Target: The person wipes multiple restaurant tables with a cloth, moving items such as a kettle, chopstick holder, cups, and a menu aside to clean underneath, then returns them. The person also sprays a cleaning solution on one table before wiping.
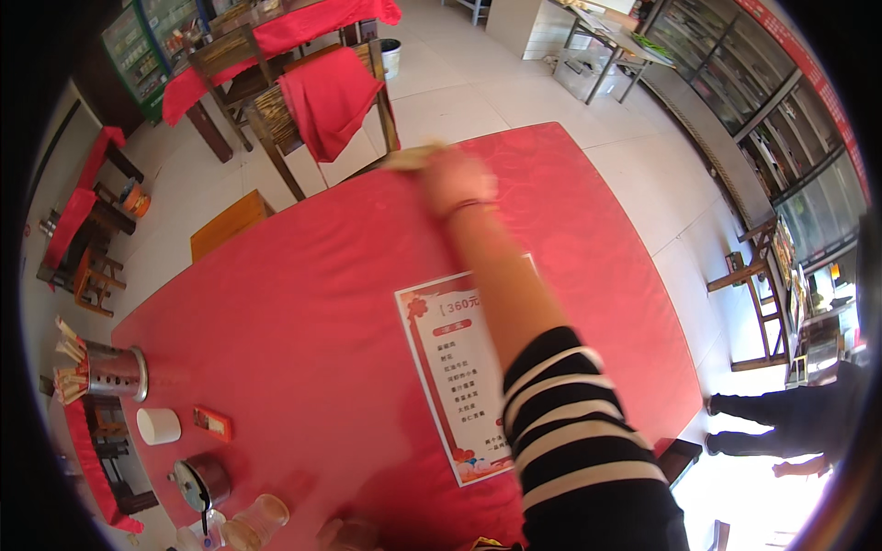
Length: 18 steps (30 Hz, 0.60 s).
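Note:
My right arm, in a black and cream striped sleeve, stretches across a table covered with a red cloth [303, 321]. At the table's far edge my right hand [461, 181] is closed on a yellowish cleaning cloth [413, 158]; both are smeared by motion. Under my forearm lies a printed menu sheet [450, 386] with a red border, partly hidden by the arm. My left hand does not show clearly anywhere; a blurred brownish shape [349, 533] at the lower edge cannot be made out.
Along the table's left side stand a perforated metal chopstick holder [115, 371], a white paper roll [159, 426], a small red box [212, 423], a lidded pot [200, 482] and clear cups [260, 522]. A wooden chair [271, 124] stands beyond; a person [781, 422] is at right.

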{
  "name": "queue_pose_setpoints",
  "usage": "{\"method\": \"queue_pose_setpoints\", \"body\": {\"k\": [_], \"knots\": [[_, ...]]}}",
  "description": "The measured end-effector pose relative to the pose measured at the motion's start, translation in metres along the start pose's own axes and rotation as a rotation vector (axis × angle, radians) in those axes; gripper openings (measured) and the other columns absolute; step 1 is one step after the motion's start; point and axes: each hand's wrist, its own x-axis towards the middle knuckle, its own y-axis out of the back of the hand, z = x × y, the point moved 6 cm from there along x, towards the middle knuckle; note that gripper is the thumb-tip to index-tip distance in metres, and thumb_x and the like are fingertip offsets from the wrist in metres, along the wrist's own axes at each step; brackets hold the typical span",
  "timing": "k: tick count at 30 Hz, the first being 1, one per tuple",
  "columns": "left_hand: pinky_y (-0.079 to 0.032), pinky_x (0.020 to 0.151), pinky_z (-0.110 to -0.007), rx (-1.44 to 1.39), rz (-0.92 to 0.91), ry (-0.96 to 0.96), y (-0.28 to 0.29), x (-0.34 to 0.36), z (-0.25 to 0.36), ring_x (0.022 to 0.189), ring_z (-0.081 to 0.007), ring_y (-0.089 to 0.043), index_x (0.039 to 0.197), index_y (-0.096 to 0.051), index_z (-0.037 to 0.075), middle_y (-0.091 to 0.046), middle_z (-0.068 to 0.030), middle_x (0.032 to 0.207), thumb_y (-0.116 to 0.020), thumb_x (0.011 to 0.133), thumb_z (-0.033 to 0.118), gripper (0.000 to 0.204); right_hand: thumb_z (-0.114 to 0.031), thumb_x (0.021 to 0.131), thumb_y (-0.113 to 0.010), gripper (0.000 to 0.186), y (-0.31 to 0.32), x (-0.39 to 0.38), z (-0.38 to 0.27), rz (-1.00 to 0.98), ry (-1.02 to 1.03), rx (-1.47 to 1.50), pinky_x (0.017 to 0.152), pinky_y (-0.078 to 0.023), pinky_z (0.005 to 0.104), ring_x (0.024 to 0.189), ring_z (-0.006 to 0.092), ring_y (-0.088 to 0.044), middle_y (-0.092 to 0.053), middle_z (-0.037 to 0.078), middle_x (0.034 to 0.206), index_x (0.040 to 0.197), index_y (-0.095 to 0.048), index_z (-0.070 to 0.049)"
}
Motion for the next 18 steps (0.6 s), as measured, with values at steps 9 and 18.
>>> {"method": "queue_pose_setpoints", "body": {"k": [9,18], "knots": [[-0.044,0.108,-0.048,-0.033,0.013,-0.043,0.008,0.001,-0.002,0.127,-0.0354,-0.055,0.141,-0.047,-0.002,-0.057,-0.0193,0.137,-0.083,0.080,0.033,0.079,-0.028,0.104,-0.043,0.041,0.055,-0.122,0.305,0.234,-0.571,-0.215,0.112,-0.044,0.0445,0.133,0.0330,-0.053,-0.052,0.004,0.154,0.139,-0.064,-0.020],[-0.047,0.103,-0.046,0.003,0.093,-0.014,0.018,-0.041,-0.016,0.120,-0.0349,-0.059,0.137,-0.053,-0.001,-0.061,-0.0181,0.131,-0.085,0.077,0.037,0.078,-0.016,0.093,-0.060,0.017,-0.008,-0.188,-0.071,-0.113,0.275,-0.090,0.076,-0.055,0.0516,0.091,0.0340,-0.070,-0.071,0.016,0.102,0.101,-0.071,-0.006]]}}
